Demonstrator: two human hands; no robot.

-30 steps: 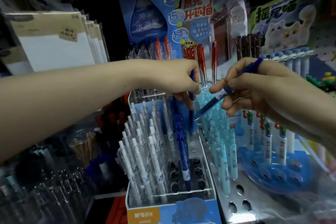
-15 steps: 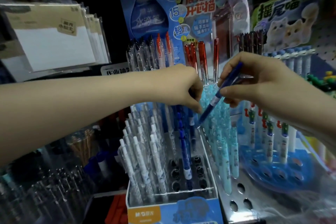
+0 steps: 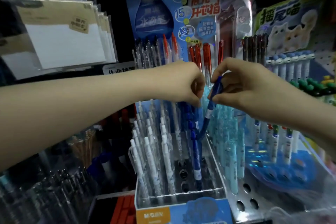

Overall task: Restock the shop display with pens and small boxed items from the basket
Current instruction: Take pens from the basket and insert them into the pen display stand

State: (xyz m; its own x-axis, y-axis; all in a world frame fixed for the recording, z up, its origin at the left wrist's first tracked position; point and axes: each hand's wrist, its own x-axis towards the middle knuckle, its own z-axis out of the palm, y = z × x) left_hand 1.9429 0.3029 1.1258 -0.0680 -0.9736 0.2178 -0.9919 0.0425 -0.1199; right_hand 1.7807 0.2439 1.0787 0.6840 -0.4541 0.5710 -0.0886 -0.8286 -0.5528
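While both arms reach over the pen display box (image 3: pixel 179 209) in the head view, the right hand (image 3: pixel 241 87) pinches a dark blue pen (image 3: pixel 209 112) betw. thumb and curled fingers, approx. upright, tip down at the box's right rear corner. The left hand (image 3: pixel 183 83) has fingers curled down onto the tops of the blue pens row (image 3: pixel 192 132); whether it grips one I cannot tell. White pens (image 3: pixel 151 152) fill the box's left side. Light-blue pens (image 3: pixel 229 136) stand in the next rack, just beside.

left hand (image 3: pixel 183 85) curled (knuckles up); right hand (image 3: pixel 241 87) pinching
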